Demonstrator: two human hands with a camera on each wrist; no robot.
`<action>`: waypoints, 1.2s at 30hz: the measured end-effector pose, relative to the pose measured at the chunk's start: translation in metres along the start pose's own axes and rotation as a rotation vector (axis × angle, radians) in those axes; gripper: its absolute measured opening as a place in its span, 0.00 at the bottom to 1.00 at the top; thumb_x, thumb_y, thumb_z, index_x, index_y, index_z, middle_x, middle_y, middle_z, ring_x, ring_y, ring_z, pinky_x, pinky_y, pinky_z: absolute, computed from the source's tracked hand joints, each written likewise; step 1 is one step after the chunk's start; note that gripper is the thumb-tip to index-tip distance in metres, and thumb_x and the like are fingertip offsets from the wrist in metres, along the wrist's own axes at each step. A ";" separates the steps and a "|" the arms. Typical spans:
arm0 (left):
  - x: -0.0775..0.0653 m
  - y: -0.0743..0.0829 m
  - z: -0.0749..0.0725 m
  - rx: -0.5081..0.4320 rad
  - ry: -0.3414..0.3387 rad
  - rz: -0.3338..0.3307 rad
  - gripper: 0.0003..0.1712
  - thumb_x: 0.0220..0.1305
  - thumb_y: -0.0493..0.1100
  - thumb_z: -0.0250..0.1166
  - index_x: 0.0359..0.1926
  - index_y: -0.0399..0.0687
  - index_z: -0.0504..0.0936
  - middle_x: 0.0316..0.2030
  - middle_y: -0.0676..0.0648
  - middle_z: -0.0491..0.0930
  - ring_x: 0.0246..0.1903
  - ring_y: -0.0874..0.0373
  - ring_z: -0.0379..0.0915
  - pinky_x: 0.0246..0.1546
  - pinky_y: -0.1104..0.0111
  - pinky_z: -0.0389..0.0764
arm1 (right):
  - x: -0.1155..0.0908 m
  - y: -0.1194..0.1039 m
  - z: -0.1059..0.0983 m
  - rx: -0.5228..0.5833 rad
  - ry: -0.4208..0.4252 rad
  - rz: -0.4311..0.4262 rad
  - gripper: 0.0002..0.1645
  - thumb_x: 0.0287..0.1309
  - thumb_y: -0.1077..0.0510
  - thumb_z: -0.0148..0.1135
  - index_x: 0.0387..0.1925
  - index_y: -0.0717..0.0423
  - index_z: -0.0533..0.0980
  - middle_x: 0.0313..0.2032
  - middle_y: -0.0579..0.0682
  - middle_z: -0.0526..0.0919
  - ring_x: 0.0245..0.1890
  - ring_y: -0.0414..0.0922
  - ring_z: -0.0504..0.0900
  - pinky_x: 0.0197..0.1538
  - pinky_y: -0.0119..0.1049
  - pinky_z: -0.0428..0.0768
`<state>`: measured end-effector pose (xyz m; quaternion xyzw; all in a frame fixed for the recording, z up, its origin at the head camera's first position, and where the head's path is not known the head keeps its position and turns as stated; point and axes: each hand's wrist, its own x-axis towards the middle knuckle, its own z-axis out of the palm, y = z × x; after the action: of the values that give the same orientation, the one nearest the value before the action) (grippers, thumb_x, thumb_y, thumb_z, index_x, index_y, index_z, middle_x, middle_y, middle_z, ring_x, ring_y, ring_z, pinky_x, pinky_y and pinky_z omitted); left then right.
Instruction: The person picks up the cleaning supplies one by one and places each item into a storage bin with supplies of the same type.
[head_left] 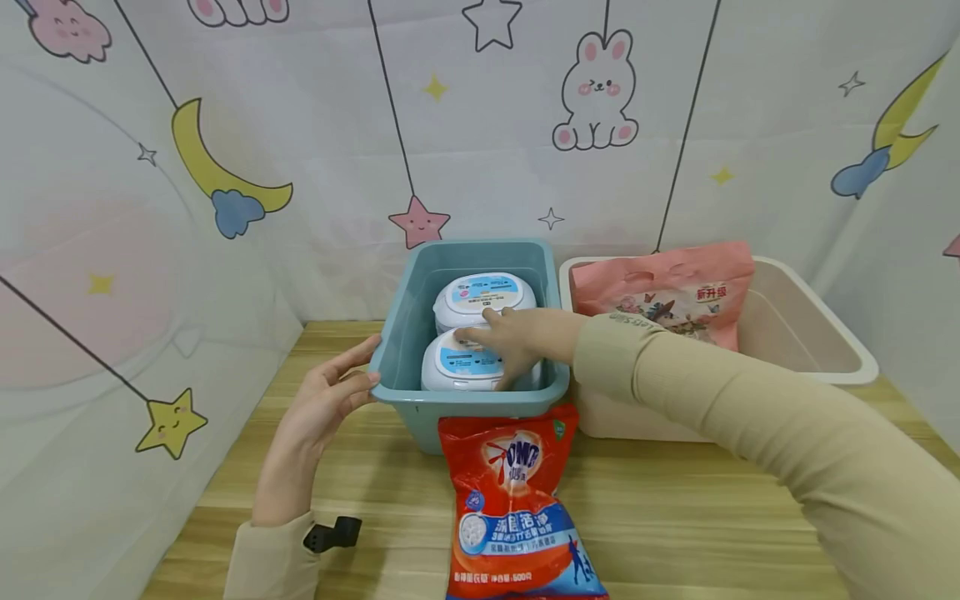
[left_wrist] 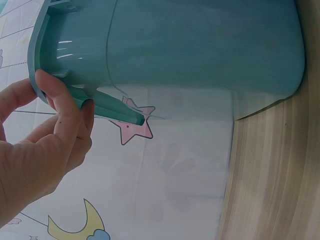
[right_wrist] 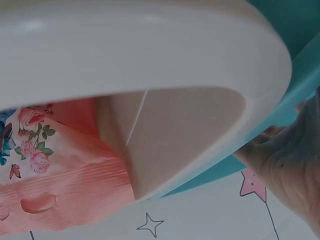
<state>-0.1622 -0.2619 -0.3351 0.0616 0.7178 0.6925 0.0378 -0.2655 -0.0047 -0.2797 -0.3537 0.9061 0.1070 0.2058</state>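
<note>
Two white lidded plastic boxes with blue labels, a rear box and a front box, sit one behind the other in a blue-green bin. My right hand reaches into the bin from the right and holds the front box, fingers across its lid and thumb down its near side. In the right wrist view that hand is partly cut off, its fingertips hidden. My left hand pinches the bin's left rim; the left wrist view shows its thumb and fingers around that rim.
A red bag of OMO detergent lies against the bin's front on the wooden table. To the right stands a cream bin holding a pink floral bag. Behind hangs a printed white curtain.
</note>
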 end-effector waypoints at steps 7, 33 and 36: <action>-0.001 0.001 -0.001 0.005 0.004 -0.012 0.36 0.68 0.37 0.58 0.73 0.40 0.56 0.62 0.44 0.63 0.49 0.65 0.76 0.44 0.77 0.80 | -0.007 0.006 0.000 -0.006 0.051 -0.011 0.56 0.50 0.27 0.61 0.75 0.30 0.45 0.75 0.56 0.50 0.73 0.62 0.55 0.69 0.61 0.61; -0.001 0.001 0.001 0.021 0.013 -0.010 0.36 0.68 0.39 0.59 0.73 0.42 0.56 0.57 0.45 0.63 0.47 0.64 0.75 0.44 0.77 0.80 | -0.037 0.007 -0.002 -0.072 0.349 -0.077 0.41 0.62 0.29 0.47 0.72 0.39 0.57 0.69 0.53 0.65 0.67 0.55 0.67 0.66 0.55 0.69; -0.001 0.002 0.001 0.034 0.019 -0.004 0.36 0.68 0.39 0.59 0.73 0.43 0.56 0.58 0.45 0.63 0.47 0.64 0.76 0.44 0.77 0.80 | -0.042 0.007 -0.002 -0.069 0.382 -0.082 0.41 0.63 0.30 0.47 0.72 0.40 0.58 0.68 0.52 0.67 0.66 0.54 0.68 0.66 0.54 0.69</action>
<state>-0.1611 -0.2610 -0.3331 0.0539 0.7298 0.6808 0.0314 -0.2435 0.0245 -0.2587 -0.4112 0.9093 0.0606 0.0222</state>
